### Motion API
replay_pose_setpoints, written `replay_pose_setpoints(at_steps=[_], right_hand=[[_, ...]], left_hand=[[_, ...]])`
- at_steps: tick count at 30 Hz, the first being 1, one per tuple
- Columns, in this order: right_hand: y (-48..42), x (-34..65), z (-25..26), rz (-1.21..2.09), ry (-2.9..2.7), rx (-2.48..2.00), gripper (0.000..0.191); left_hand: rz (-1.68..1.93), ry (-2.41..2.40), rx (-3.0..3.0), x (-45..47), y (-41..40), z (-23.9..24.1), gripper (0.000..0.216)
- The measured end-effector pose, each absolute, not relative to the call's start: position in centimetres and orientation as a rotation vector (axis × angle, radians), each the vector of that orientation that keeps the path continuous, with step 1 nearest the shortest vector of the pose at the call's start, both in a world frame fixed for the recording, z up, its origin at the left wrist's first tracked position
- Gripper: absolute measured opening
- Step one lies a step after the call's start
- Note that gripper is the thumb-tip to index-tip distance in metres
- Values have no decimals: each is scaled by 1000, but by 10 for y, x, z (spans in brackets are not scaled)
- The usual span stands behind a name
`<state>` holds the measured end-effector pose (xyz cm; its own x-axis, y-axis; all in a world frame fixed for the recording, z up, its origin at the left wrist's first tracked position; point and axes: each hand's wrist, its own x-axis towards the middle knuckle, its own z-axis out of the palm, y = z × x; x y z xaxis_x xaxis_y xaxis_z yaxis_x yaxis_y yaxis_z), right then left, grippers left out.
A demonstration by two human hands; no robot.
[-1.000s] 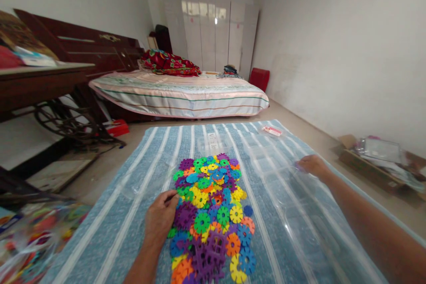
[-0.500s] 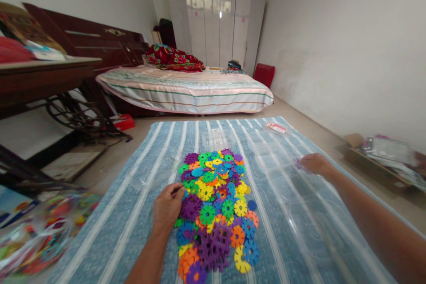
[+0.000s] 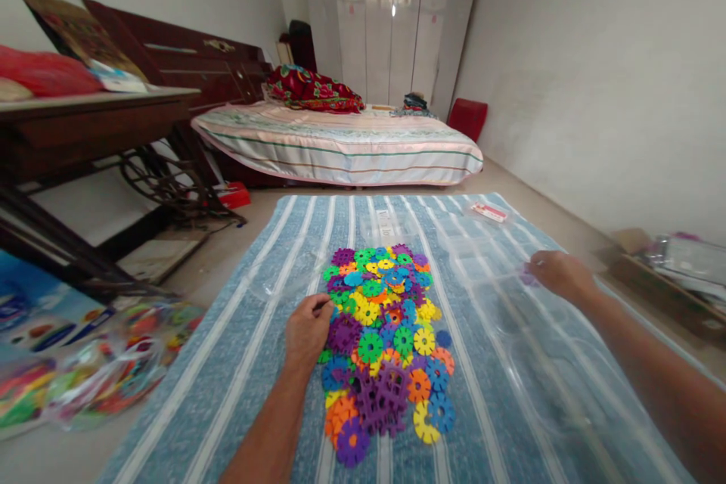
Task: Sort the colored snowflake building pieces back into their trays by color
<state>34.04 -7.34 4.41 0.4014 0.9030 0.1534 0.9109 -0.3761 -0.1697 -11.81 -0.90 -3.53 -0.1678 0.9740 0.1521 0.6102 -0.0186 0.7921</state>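
Observation:
A long pile of colourful notched plastic discs (image 3: 371, 310) lies on the striped cloth, in yellow, green, blue, orange and purple. Near its front sits a cluster of purple interlocking pieces (image 3: 381, 397). My left hand (image 3: 308, 329) rests against the pile's left edge, fingers curled and thumb and forefinger close together; anything between them is hidden. Out to the right, my right hand (image 3: 559, 274) has its fingers closed on a small purple plastic piece (image 3: 529, 275), over a clear plastic tray (image 3: 488, 265). The piece's exact shape is blurred.
Other clear plastic trays (image 3: 544, 370) lie to the right on the blue striped cloth (image 3: 227, 393). A red and white packet (image 3: 488, 212) lies at the back. Bagged colourful items (image 3: 107, 370) are on the floor at left, a cardboard box (image 3: 663, 287) at right. A bed (image 3: 340, 151) stands behind.
The whole view has shifted, so everything sits a little further right. My hands keep nearly the same places beside the pile and over the tray.

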Motion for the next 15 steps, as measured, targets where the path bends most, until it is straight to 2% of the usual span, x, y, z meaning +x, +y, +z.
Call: replay_pose_setpoints(at_steps=[8, 12, 15], right_hand=[[-94, 194, 69, 222, -2200, -2112, 25], [-101, 135, 61, 331, -2179, -2072, 21], [-86, 119, 45, 292, -2018, -2194, 25]], left_hand=[[1045, 1814, 1649, -117, -9, -37, 23], [1045, 1803, 1665, -117, -11, -36, 22], [1046, 1799, 1667, -116, -12, -34, 21]])
